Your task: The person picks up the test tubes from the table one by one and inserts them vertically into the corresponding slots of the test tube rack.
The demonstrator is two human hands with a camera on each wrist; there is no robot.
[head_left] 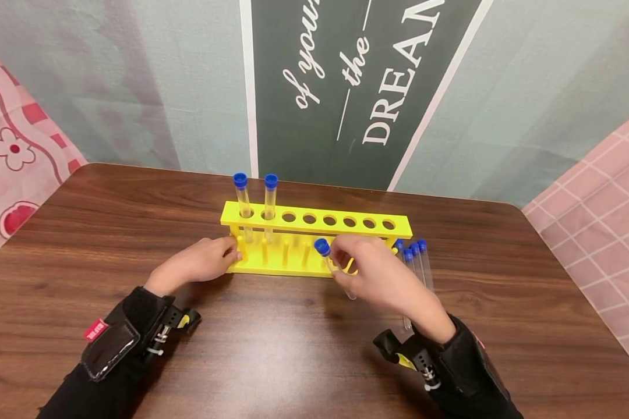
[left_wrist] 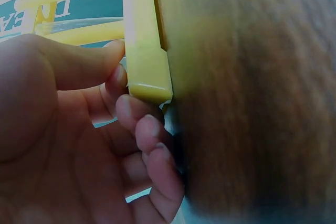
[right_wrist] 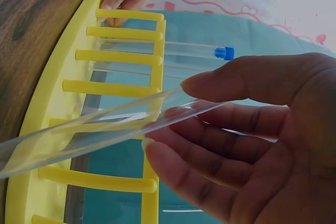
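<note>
One slim transparent tube [right_wrist: 105, 124] with a round blue cap is in our right hand [head_left: 380, 270], tilted, cap upward, before the right half of a long bright yellow rack [head_left: 320, 226]. We pinch this tube between the thumb and the fingers, near its cap. Whether it touches the rack, we cannot tell. Our left hand [head_left: 204, 260] grips the rack at the left end of its base, with thumb and fingertips against the yellow edge. The upper board has eight round holes in one row, and two upright clear tubes with blue caps [head_left: 270, 196] stand in the first two from the left. Near the right end of the rack, several loose blue-capped clear tubes [head_left: 426, 267] lie close together, partly hidden by our right hand. All rests on a brown wood-grained table [head_left: 293, 343]. Behind it hangs a pale blue-green cloth [head_left: 199, 87], having a dark green panel with white lettering [head_left: 283, 145].
</note>
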